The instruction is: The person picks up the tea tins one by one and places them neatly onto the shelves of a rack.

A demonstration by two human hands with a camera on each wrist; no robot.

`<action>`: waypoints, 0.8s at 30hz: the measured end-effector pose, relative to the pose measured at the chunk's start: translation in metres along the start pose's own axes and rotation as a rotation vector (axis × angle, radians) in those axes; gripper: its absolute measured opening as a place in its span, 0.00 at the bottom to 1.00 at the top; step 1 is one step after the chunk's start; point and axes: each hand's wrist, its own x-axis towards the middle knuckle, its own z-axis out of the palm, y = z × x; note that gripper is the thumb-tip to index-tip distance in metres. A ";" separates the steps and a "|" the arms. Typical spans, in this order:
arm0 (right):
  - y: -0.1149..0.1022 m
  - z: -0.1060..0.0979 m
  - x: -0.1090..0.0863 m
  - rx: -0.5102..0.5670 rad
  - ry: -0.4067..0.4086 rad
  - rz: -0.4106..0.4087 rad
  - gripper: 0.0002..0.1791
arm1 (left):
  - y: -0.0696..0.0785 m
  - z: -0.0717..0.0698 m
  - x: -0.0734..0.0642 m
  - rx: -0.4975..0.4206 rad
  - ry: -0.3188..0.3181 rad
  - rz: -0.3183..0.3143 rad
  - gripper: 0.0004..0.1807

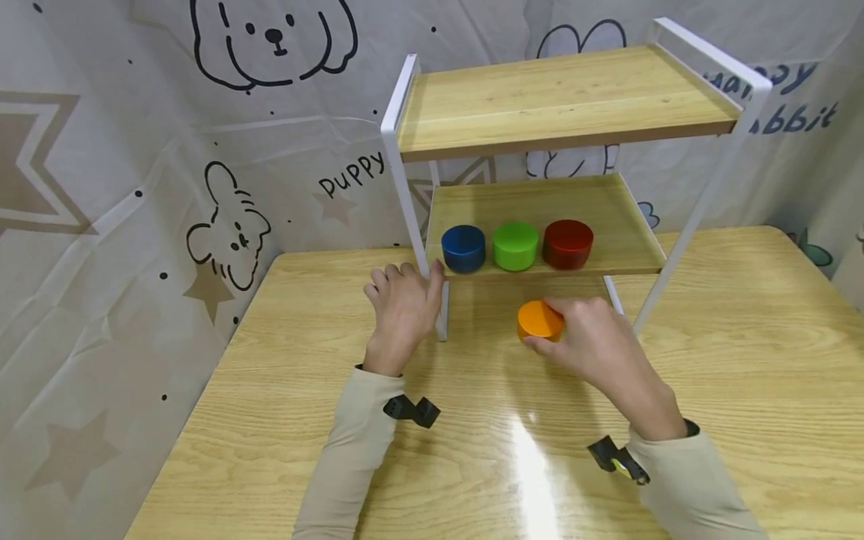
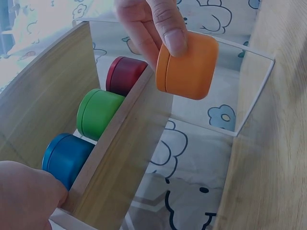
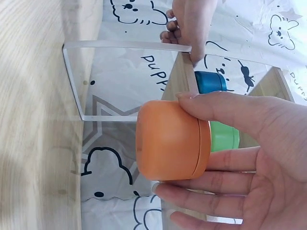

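My right hand [image 1: 601, 345] holds an orange round lidded container [image 1: 540, 320] between thumb and fingers. It is upright and lifted off the table, just in front of a small two-board shelf [image 1: 567, 97]. On the lower board [image 1: 621, 225] stand a blue container [image 1: 463, 249], a green container [image 1: 516, 246] and a red container [image 1: 568, 244], in a row from left to right. My left hand [image 1: 405, 304] grips the shelf's left front corner, thumb inside the post and fingers outside. In the left wrist view its thumb side [image 2: 29, 196] lies close to the blue container.
The shelf's white metal frame [image 1: 695, 217] stands on a wooden table [image 1: 742, 360], with an open gap under the lower board. A printed cloth [image 1: 324, 90] hangs behind and to the left. Each sleeve carries a small black camera mount [image 1: 412, 411].
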 end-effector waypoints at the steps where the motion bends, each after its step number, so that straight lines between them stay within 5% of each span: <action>1: 0.000 -0.001 0.000 -0.004 0.001 0.009 0.20 | 0.000 0.000 0.000 -0.003 -0.002 -0.002 0.35; 12: -0.011 -0.022 -0.003 -0.019 -0.003 0.179 0.20 | -0.001 0.001 0.001 -0.013 -0.022 -0.003 0.36; 24: -0.002 -0.051 -0.009 -0.044 0.092 0.300 0.26 | 0.000 0.000 0.000 -0.018 -0.017 -0.001 0.35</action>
